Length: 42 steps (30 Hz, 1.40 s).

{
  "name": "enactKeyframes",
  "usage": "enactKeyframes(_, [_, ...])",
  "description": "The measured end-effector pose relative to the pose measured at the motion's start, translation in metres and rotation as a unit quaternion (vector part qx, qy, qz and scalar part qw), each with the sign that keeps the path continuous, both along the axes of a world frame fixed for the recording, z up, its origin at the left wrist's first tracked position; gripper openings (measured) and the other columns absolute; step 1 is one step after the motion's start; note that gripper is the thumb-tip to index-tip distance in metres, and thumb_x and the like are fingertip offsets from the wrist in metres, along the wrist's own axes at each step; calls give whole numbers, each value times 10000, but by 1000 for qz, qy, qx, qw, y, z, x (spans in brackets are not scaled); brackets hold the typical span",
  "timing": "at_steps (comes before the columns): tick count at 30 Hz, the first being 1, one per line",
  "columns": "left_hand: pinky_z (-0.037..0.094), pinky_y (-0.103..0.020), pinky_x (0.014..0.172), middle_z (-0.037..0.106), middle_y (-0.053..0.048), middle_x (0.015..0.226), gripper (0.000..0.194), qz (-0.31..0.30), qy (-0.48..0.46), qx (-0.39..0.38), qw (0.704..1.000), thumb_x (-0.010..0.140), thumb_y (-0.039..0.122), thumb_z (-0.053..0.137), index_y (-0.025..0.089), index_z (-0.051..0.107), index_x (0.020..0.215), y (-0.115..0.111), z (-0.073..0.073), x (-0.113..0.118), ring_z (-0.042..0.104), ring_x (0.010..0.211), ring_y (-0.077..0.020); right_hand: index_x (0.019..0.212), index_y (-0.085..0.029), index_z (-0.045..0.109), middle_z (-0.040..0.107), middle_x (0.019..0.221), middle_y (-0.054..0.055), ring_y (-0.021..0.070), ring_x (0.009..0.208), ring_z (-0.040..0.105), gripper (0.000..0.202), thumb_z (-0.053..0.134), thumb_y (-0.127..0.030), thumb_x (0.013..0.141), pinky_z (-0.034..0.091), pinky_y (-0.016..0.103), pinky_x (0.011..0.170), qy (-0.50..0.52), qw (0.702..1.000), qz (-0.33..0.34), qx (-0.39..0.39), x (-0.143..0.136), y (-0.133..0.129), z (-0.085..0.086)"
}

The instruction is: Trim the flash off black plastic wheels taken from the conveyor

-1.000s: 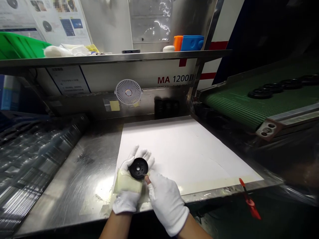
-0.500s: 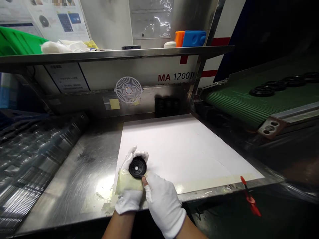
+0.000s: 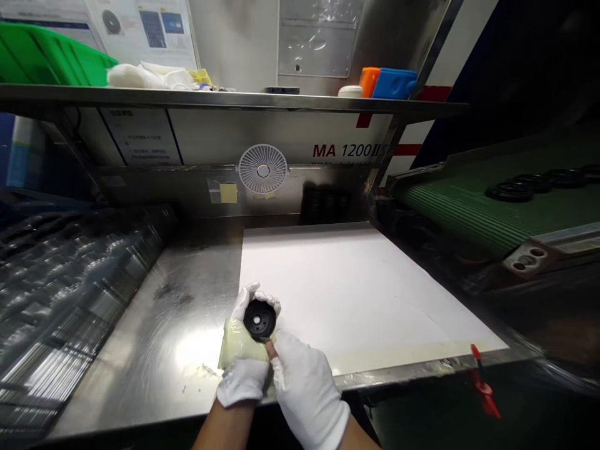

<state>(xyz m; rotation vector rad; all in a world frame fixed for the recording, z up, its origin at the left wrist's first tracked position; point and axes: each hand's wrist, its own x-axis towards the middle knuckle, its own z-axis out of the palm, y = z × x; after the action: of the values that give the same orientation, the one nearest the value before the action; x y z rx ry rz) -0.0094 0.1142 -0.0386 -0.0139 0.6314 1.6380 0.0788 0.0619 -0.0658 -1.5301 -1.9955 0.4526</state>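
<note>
My left hand (image 3: 244,356), in a white glove wrapped with yellowish tape, holds a small round black part (image 3: 259,319) with a centre hole, face up. My right hand (image 3: 304,387), also in a white glove, touches the part's lower edge with a bare fingertip; something thin may be pinched there, too small to tell. Both hands hover over the front left corner of a white sheet (image 3: 356,281) taped onto the steel bench (image 3: 154,337).
A green conveyor belt (image 3: 473,209) at right carries several black rings (image 3: 509,190). A small white fan (image 3: 263,169) hangs on the back wall. A shelf (image 3: 210,100) above holds a green bin (image 3: 42,59), cloths, blue and orange blocks. Clear plastic trays (image 3: 60,281) lie at left. A red tool (image 3: 482,381) hangs at the bench's front right.
My view has shifted so the scene sits further right and lower. Both hands drew slightly closer to me, still holding the black part, with the right fingertip moving along its lower edge.
</note>
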Motion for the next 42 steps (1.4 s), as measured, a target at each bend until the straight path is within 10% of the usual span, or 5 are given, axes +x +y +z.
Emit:
enactKeyframes(8, [529, -353, 814, 585, -42, 756, 177, -11, -22, 20, 1000, 854, 259, 516, 123, 629, 844, -3, 22, -31, 606, 747, -146, 794, -217, 524, 571, 701, 1, 150, 639, 511, 373, 259, -435, 942, 347, 262, 614, 171, 979, 10, -107, 1, 4, 31])
enactKeyframes(18, [526, -316, 845, 636, -41, 829, 187, 6, 63, 82, 995, 820, 260, 585, 164, 651, 966, -51, 31, 27, 635, 820, -149, 702, -207, 506, 567, 668, -16, 137, 623, 507, 253, 524, -430, 820, 366, 233, 568, 186, 978, -29, -92, 26, -40, 50])
enactKeyframes(30, [507, -457, 889, 641, -79, 802, 182, -51, -2, 40, 998, 829, 255, 565, 105, 667, 822, -77, 61, 85, 637, 884, -226, 1294, -134, 452, 551, 1230, 157, 278, 1147, 519, 536, 339, -420, 856, 418, 436, 959, 90, 975, -198, 38, 184, -39, 19])
enactKeyframes(37, [488, -473, 909, 666, -91, 755, 222, -137, -24, 22, 990, 842, 268, 539, 123, 696, 784, -42, 38, 100, 653, 878, -234, 814, -208, 618, 612, 646, 19, 147, 579, 574, 435, 333, -529, 887, 456, 232, 548, 204, 971, -106, -70, 188, -36, 7])
enactKeyframes(42, [475, -457, 927, 663, -79, 757, 174, -143, -36, 21, 989, 820, 253, 573, 128, 690, 793, -25, 19, 93, 654, 857, -209, 895, -253, 638, 660, 781, 27, 180, 749, 610, 382, 388, -541, 868, 462, 235, 632, 171, 978, -107, -47, 172, -30, 25])
